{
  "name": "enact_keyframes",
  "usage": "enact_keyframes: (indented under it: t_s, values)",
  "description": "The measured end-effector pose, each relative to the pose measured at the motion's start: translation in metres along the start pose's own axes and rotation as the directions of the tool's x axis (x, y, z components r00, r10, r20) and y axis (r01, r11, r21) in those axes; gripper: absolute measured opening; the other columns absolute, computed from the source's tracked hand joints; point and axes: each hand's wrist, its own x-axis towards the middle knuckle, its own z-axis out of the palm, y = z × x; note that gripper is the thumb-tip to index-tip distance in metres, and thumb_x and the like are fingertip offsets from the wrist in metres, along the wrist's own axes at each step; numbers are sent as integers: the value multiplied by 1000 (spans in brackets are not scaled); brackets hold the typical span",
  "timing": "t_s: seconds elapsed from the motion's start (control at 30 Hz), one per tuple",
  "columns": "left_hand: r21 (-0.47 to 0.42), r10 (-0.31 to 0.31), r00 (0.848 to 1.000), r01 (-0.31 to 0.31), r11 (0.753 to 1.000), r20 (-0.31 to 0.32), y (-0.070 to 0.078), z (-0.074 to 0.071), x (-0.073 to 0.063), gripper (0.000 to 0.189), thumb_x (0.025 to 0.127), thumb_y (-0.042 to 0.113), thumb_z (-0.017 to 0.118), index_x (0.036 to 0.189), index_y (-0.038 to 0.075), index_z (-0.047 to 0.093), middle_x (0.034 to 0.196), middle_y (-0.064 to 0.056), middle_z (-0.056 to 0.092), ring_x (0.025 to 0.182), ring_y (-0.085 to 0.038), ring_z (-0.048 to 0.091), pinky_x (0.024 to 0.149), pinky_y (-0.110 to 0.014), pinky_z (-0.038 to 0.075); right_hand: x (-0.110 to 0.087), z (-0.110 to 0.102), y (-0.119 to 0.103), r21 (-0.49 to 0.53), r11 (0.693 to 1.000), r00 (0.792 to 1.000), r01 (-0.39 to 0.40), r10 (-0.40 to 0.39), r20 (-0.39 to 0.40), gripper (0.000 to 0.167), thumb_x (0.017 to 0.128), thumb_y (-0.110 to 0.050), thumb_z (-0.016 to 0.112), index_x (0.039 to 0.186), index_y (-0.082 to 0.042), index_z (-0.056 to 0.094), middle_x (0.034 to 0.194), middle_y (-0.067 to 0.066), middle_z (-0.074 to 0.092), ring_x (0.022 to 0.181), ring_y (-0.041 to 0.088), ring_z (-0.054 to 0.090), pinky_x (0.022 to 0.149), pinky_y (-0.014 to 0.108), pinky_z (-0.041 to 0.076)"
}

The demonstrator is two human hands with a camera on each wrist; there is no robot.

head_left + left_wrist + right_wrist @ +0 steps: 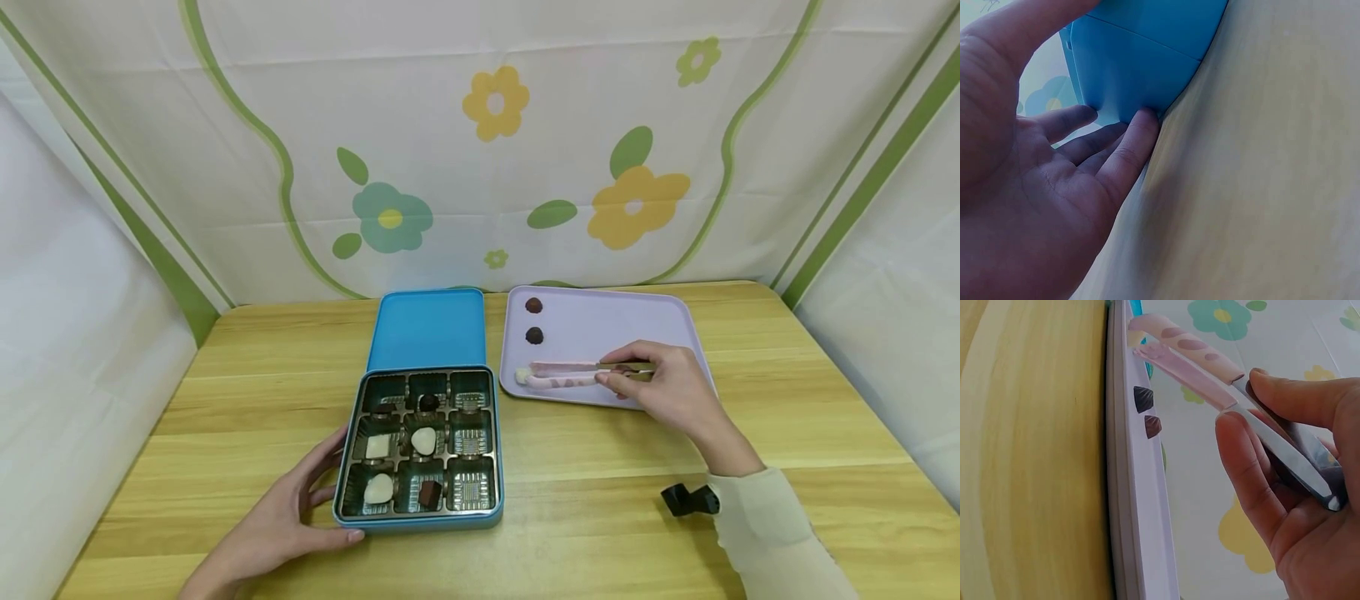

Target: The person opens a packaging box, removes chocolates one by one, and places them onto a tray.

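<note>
My left hand point(281, 512) touches the blue tin point(491, 523) at its front left corner, thumb on the front and fingertips on the left side. The left wrist view shows those fingers against the tin wall point(1132, 69), nearly straight. In my right hand point(671, 387) is a pair of tongs point(562, 382) with pink spotted tips, pinched between thumb and fingers over the lilac tray point(615, 317). A white chocolate point(522, 377) sits at the tong tips, by the tray's left edge. Two dark chocolates point(533, 306) point(534, 336) stand behind it on the tray.
The tin's divided insert point(471, 492) holds several white and dark chocolates in its left and middle columns. Behind the tin lies its blue lid point(429, 329). A black clip-like object point(686, 500) is by the right sleeve point(772, 517). A flowered cloth point(450, 150) rises behind the table.
</note>
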Motion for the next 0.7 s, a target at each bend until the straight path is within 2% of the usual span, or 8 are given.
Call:
enact_keyframes:
  t_s: [0.2, 0.37, 0.47, 0.7]
  values:
    - [8, 11, 1000, -11, 1000, -7, 0, 0, 0, 117, 82, 15, 95, 173, 25, 22, 174, -24, 29, 136, 14, 49, 108, -16, 52, 0, 1, -2, 1, 1000, 1000, 3, -3, -13, 14, 93, -29, 87, 104, -21, 84, 99, 1, 82, 87, 11, 70, 69, 21, 56]
    - [8, 25, 1000, -25, 1000, -4, -1, 0, 0, 116, 82, 15, 94, 173, 26, 22, 175, -23, 28, 138, 14, 47, 108, -16, 52, 1, 6, -1, 63, 998, 999, -22, 21, 29, 23, 94, -32, 86, 111, -17, 83, 109, 8, 82, 79, 11, 77, 75, 20, 56]
    - [9, 24, 1000, -24, 1000, -5, -1, 0, 0, 116, 82, 15, 94, 173, 25, 22, 175, -23, 27, 137, 15, 47, 108, -16, 52, 2, 10, 0, 98, 995, 999, -26, 22, 50, 24, 94, -32, 87, 112, -16, 83, 113, 9, 81, 76, 14, 79, 74, 20, 58]
    - [44, 29, 1000, -29, 999, -11, -1, -1, 1, 117, 81, 17, 95, 173, 26, 23, 177, -23, 25, 139, 21, 41, 108, -16, 52, 3, 18, 2, 95, 995, 999, 12, -16, 44, 19, 94, -27, 86, 110, -16, 83, 106, 6, 82, 78, 13, 77, 70, 22, 60]
